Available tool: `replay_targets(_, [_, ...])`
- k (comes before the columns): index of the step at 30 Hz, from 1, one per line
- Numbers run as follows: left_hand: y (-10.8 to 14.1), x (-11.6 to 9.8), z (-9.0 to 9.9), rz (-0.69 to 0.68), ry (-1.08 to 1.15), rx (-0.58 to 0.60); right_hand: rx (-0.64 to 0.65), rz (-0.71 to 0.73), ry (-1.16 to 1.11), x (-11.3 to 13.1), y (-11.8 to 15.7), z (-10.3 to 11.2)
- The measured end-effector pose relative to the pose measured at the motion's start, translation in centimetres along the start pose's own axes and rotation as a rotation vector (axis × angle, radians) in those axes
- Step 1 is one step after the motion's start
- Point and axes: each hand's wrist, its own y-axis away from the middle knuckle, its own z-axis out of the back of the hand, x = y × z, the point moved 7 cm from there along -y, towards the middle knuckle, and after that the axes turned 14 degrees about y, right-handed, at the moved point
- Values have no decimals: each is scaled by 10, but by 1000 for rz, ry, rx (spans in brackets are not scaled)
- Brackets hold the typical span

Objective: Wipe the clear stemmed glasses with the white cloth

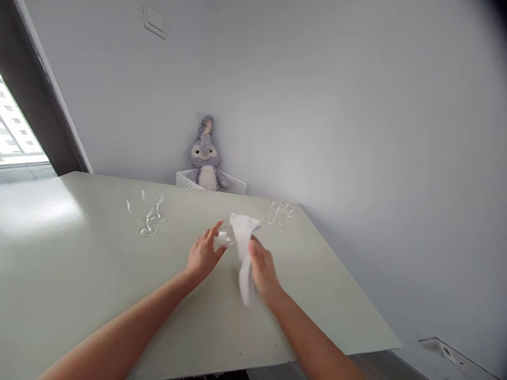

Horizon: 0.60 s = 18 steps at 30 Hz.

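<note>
My left hand [204, 253] is wrapped round a clear stemmed glass [224, 237], which is tilted onto its side with its bowl toward the right. A white cloth [244, 240] hangs from my right hand [263, 264], its fingers closed on the fabric and its lower end trailing down. The cloth is close beside the bowl of the held glass; whether they touch I cannot tell. Part of the glass is hidden behind my left fingers.
Two stemmed glasses [147, 230] stand upright on the left of the pale table [99, 295]. More small glasses [275, 211] stand at its far right corner. A grey plush toy [205, 153] sits in a white perforated basket [237, 184] beyond the back edge. Walls enclose the back and right.
</note>
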Motion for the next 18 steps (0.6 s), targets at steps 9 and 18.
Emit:
replay_targets(9, [6,-22,-4,-348,-55,43,334,75,360,-36,-13,-50])
replay_targets(18, [6,-33,7,-510,-16,-20,212,-348,-524,-83,-25,-41])
